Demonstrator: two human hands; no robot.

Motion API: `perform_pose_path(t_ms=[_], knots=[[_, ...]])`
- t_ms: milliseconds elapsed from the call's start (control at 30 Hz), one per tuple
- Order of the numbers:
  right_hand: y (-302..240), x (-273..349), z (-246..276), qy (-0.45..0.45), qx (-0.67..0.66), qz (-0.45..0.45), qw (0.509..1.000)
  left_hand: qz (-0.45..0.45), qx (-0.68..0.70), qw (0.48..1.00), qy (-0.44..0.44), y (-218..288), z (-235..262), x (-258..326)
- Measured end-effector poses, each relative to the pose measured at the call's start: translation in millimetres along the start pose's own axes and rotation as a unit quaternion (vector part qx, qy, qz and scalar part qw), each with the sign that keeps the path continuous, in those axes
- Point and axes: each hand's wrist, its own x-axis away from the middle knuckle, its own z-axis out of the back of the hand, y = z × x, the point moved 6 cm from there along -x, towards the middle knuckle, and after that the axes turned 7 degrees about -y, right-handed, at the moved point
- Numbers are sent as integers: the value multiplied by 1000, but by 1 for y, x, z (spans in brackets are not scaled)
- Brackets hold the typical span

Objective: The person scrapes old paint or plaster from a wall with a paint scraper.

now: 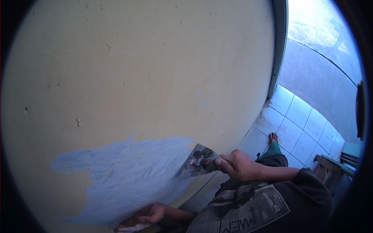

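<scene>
My right hand [237, 166] is closed around the handle of a wide putty knife [199, 162]. Its broad metal blade points left, with its edge over a white patch of filler [128, 171] spread on the beige wall [147, 77]. Dark shapes and an orange spot show on the blade. Lower down, beside the bottom of the patch, my left hand [145, 215] lies palm up with its fingers stretched out. Something whitish shows along these fingers, partly cut off by the frame's lower edge.
Small pits and chips mark the wall. A dark frame edge [279, 46] ends it on the right. Beyond lie pale floor tiles [301, 116] and a bright concrete strip [318, 66]. My sandalled foot [273, 137] stands on the tiles, near wooden furniture [330, 169].
</scene>
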Motion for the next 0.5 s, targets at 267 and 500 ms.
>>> perform_pose_path(t_ms=[267, 500], knots=[[16, 25, 25, 50, -34, 44, 997, -64, -24, 998, 8, 8, -2, 0], [21, 13, 26, 55, -218, -54, 973, -63, 22, 998, 11, 5, -2, -7]])
